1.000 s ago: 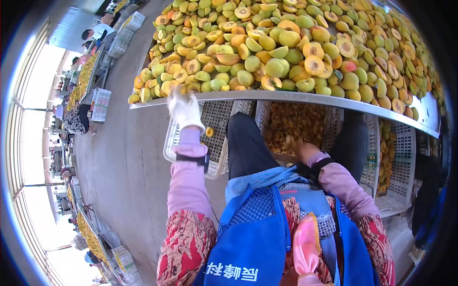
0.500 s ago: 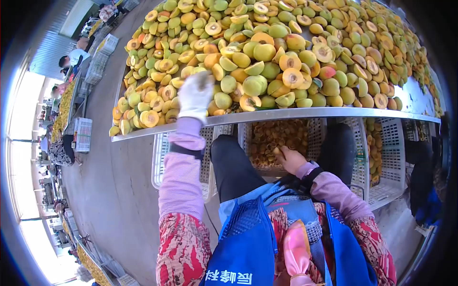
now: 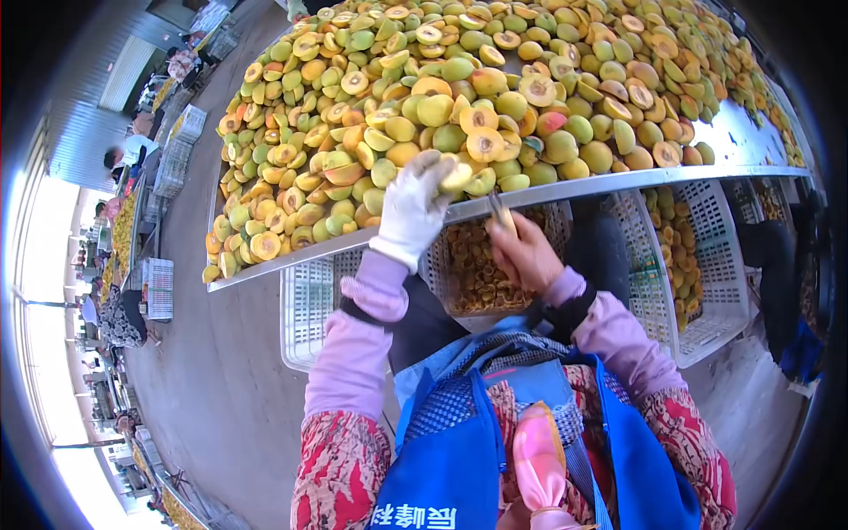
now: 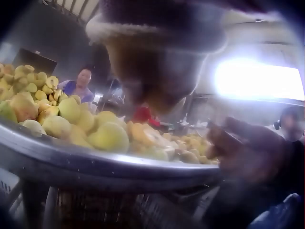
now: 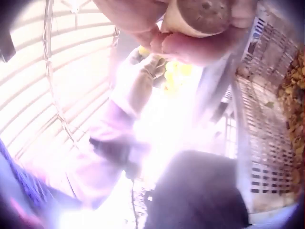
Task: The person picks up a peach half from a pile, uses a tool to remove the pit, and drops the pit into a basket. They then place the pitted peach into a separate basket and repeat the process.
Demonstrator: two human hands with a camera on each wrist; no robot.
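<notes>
In the head view my left hand [image 3: 412, 210], in a white glove with soiled fingertips, pinches a yellow peach half [image 3: 457, 177] just over the table's metal rim. My bare right hand [image 3: 528, 254] is close by on the right, below the rim. Its fingers curl round a wooden-handled tool [image 3: 503, 217] whose thin dark metal end points up toward the peach half. The right wrist view shows the round butt of the wooden handle [image 5: 207, 14] inside the fingers. Many halved peaches [image 3: 353, 132] lie heaped behind the rim. Blur hides the held fruit's details in the left wrist view.
The metal table rim [image 3: 583, 186] runs across in front of me. Under it stand a crate of brown pits [image 3: 481, 269], a white crate [image 3: 305, 309] at left and a crate with fruit [image 3: 720, 265] at right. People work at other tables along the far left.
My left hand has moved from the table's left edge over the fruit and right, now with a peach half. My right hand has risen from the pit crate to the rim with the tool.
</notes>
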